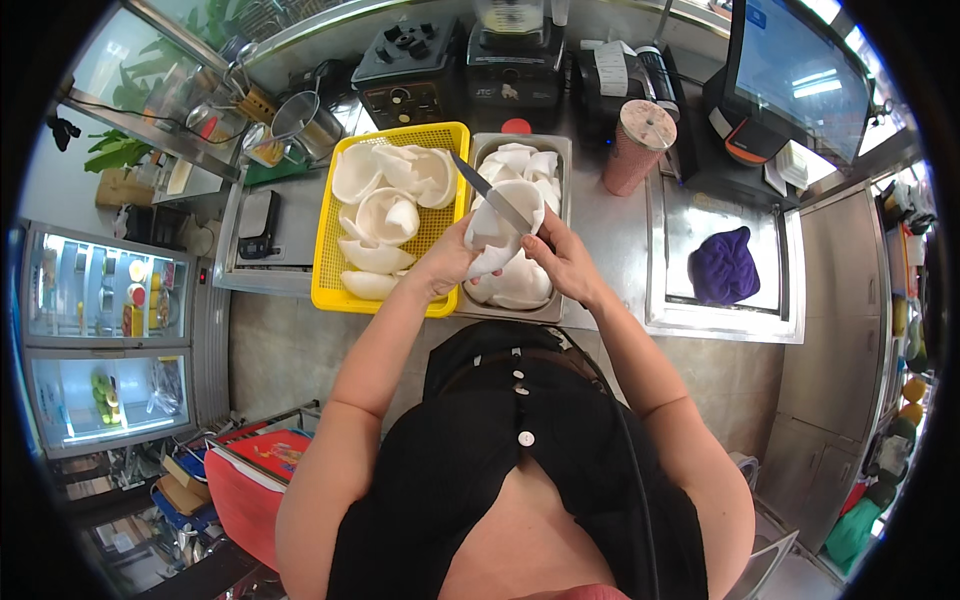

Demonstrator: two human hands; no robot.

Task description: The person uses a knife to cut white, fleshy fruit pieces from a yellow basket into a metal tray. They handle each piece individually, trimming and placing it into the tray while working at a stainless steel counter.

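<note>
My left hand [442, 261] cups a hollow piece of white coconut flesh [487, 234]. In my right hand [568, 261] is a knife [504, 206], its blade lying across the piece and its tip pointing up and left. The handle is mostly covered by my fingers. Both hands are above a steel pan [566, 169] heaped with more white coconut pieces [517, 281]. To its left, a yellow plastic basket [321, 251] holds several hollow or broken shells of coconut flesh [358, 172].
Behind the containers stand two black blender bases [409, 71] [517, 71]. A pink tumbler [637, 150] is on the steel counter, right of the pan. Farther right are a purple cloth [724, 266] and a touchscreen terminal [795, 75]. A small scale [259, 225] sits at the left.
</note>
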